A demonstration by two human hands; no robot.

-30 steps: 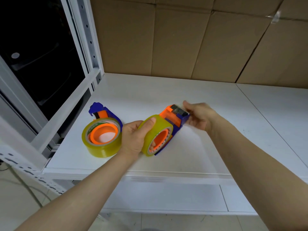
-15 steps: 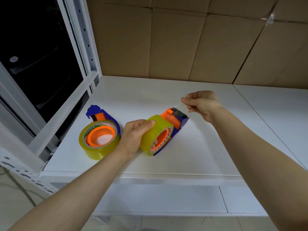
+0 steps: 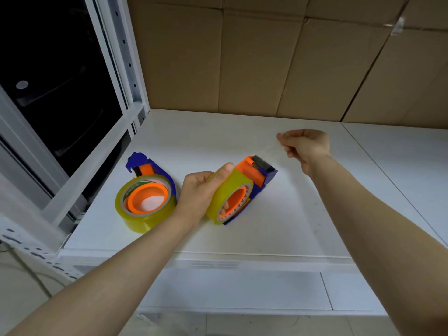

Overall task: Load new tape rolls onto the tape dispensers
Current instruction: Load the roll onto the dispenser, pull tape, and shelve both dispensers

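Two blue-and-orange tape dispensers lie on a white shelf (image 3: 278, 226). The left dispenser (image 3: 143, 166) lies flat with a yellowish clear tape roll (image 3: 145, 209) on its orange hub. My left hand (image 3: 201, 192) grips the second tape roll (image 3: 230, 192), which sits on the right dispenser (image 3: 264, 173), tilted on edge. My right hand (image 3: 305, 144) is raised above and right of that dispenser's cutter, thumb and fingers pinched; a faint clear strip of tape seems to run from the cutter to the fingertips.
Cardboard boxes (image 3: 266, 59) form a wall behind the shelf. A white metal rack upright (image 3: 116, 52) stands at the left, with a dark space beyond it. A lower white shelf (image 3: 242, 289) lies under the front edge.
My right hand has left the dispenser's cutter end and risen up and to the right, drawing clear tape out. My left hand keeps its hold on the roll.
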